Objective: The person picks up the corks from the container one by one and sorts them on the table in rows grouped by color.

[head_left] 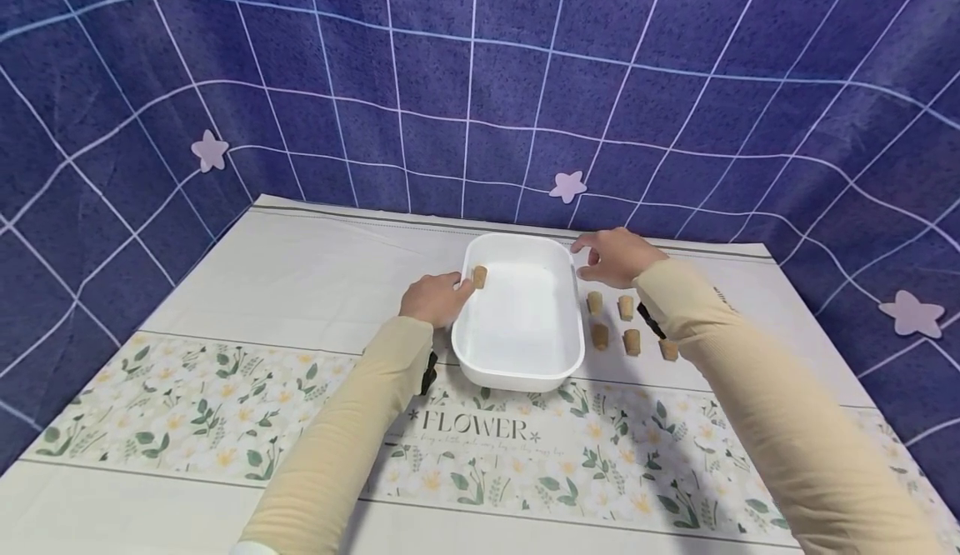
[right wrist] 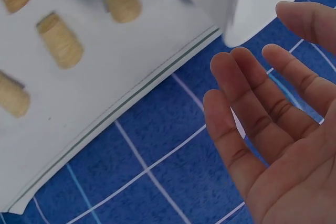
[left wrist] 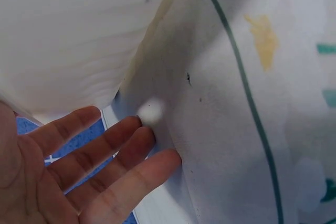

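A white rectangular basin stands near the middle of the table. One tan cork stopper is inside it, by the left wall. My left hand holds the basin's left rim, its thumb over the edge; in the left wrist view the fingers lie along the outside, and the thumb is hidden. Beside the far right corner is my right hand, thumb and fingers parted around nothing. Several more corks lie on the table right of the basin, below this hand; some also show in the right wrist view, including one cork.
A white cloth with a floral band and the word FLOWER covers the table. Behind and at both sides hangs a dark blue curtain with white grid lines and stars. The table's far edge runs just beyond the basin.
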Tool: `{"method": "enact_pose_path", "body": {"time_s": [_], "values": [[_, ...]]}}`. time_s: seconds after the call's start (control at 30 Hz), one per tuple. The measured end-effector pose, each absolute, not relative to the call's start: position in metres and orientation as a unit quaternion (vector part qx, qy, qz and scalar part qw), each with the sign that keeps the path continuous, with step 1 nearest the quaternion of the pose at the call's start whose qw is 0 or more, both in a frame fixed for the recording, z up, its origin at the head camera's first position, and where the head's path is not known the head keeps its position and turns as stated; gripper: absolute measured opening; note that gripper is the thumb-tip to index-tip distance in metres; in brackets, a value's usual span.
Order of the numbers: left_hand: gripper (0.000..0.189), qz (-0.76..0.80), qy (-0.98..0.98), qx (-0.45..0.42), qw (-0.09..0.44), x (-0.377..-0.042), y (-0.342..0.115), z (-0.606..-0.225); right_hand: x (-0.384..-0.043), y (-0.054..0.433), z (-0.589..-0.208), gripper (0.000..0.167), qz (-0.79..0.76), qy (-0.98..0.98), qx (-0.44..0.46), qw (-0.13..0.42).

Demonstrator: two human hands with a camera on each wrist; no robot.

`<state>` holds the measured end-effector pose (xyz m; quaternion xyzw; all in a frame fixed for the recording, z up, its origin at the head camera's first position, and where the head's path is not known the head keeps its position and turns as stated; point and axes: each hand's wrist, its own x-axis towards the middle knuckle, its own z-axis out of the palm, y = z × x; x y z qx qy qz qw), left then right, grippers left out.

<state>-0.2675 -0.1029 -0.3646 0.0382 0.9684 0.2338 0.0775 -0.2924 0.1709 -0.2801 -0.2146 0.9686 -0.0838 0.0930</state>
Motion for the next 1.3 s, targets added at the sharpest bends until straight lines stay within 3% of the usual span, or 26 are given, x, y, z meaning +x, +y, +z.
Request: {"method": "enact_pose_path", "body": {"time_s": [0.83,1.3], "values": [[0.058,0.225,0.971,0.041,0.073,-0.267,-0.104,-0.365,-0.305,0.097,-0.298,0.044,-0.101,0.958,-0.238,0.124],[0.057,0.214,0.973,0.038,0.073,-0.269,-0.101,-0.367,-0.313,0.075,-0.324,0.044,-0.137,0.964,-0.175,0.147]]}}
